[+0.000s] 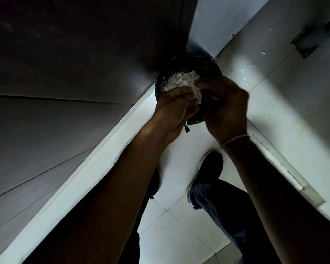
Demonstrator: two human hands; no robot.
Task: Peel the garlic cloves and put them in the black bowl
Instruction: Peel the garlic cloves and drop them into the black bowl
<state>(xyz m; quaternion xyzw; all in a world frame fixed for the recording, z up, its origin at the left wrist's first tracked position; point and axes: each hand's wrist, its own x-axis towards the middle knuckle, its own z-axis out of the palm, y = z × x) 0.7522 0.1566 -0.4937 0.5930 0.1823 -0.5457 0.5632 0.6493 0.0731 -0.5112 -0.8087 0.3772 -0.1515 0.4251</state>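
A round black container (191, 60) stands on the floor in the corner and holds a heap of pale garlic skins (179, 80). Both my hands are together right above its near rim. My left hand (174, 109) is cupped, with a clump of white skins (197, 93) at its fingertips. My right hand (225, 107) curls its fingers over the same clump from the right. No whole clove is visible, and the near part of the container is hidden behind my hands.
A dark cabinet front (74, 73) runs along the left. A pale wall with a door stop (312, 39) is on the right. Bits of skin (240, 71) lie on the white tiled floor. My shoe (211, 164) and trouser leg stand below my hands.
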